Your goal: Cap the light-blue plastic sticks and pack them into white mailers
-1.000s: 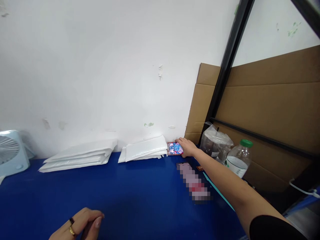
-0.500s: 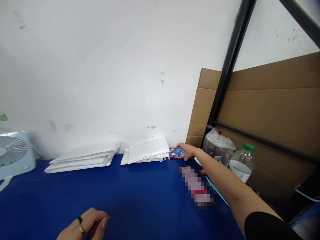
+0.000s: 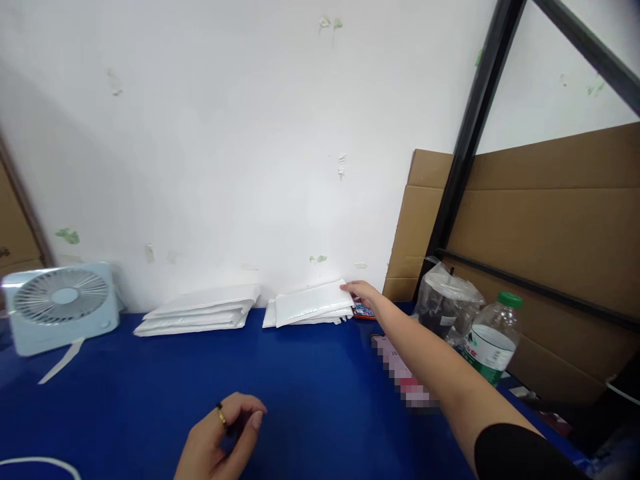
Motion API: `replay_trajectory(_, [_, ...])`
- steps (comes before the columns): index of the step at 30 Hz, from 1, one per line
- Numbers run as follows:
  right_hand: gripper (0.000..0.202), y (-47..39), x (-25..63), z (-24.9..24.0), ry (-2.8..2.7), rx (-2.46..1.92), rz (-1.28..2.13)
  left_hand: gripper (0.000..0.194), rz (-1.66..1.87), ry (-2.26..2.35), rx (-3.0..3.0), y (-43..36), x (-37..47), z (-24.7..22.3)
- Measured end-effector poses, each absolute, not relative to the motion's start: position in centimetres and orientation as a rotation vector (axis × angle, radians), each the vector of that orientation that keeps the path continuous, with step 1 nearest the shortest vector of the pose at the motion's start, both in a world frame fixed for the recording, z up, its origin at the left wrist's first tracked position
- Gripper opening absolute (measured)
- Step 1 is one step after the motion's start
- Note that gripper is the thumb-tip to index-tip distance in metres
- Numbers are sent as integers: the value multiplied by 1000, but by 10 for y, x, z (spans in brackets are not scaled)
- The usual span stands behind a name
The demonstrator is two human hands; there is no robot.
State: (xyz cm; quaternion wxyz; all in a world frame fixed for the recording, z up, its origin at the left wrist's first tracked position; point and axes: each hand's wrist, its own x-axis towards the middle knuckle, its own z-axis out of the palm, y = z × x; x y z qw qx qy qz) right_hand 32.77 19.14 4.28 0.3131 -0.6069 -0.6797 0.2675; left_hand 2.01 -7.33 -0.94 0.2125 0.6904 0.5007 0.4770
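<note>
My right hand (image 3: pixel 361 291) reaches far forward, its fingertips on the upper right corner of the top white padded envelope (image 3: pixel 311 303). That envelope lies on a small stack against the wall; its fingers are stretched out and no lift shows. Partly under my right hand is a phone-like item with a colourful picture (image 3: pixel 363 309), just right of the stack. My left hand (image 3: pixel 223 437), with rings on one finger, hovers low over the blue table (image 3: pixel 300 387). Its fingers curl loosely, with a gap to the thumb and nothing visible in them.
A second stack of white envelopes (image 3: pixel 200 310) lies to the left, beside a pale blue fan (image 3: pixel 63 303). Right of centre is a blurred pink phone screen (image 3: pixel 403 373). A bagged cup (image 3: pixel 443 300) and a green-capped bottle (image 3: pixel 493 340) stand near cardboard (image 3: pixel 550 233) and a black frame.
My right hand has moved left from the colourful item onto the envelope corner. My left hand has shifted right and its curl has loosened. The view has turned left, showing more of the fan.
</note>
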Motion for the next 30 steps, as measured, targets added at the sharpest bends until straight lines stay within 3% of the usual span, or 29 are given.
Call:
replay_trajectory(6, [16,161,289,99,-1769,-1377,524,40,1276,886,992,-78,65,-9])
replay_trajectory(11, [9,60,241,135,-2231,-864,88,73,1021,326,271,-65,87,12])
replay_trajectory(13, [12,10,230,133,-2438,-652,-59,81,1075,177,189,-60,85,17])
replay_trajectory(20, [21,-93,235,84,-2604,-148,-287,71,1214,58,191,-63,67,8])
replay_trajectory(25, [30,-109,238,59,-2450,-407,-317,52,1384,142,-32,-63,61,16])
replay_trajectory(30, [14,-114,235,45,-2344,-422,-342,39,1430,202,-99,-67,56,31])
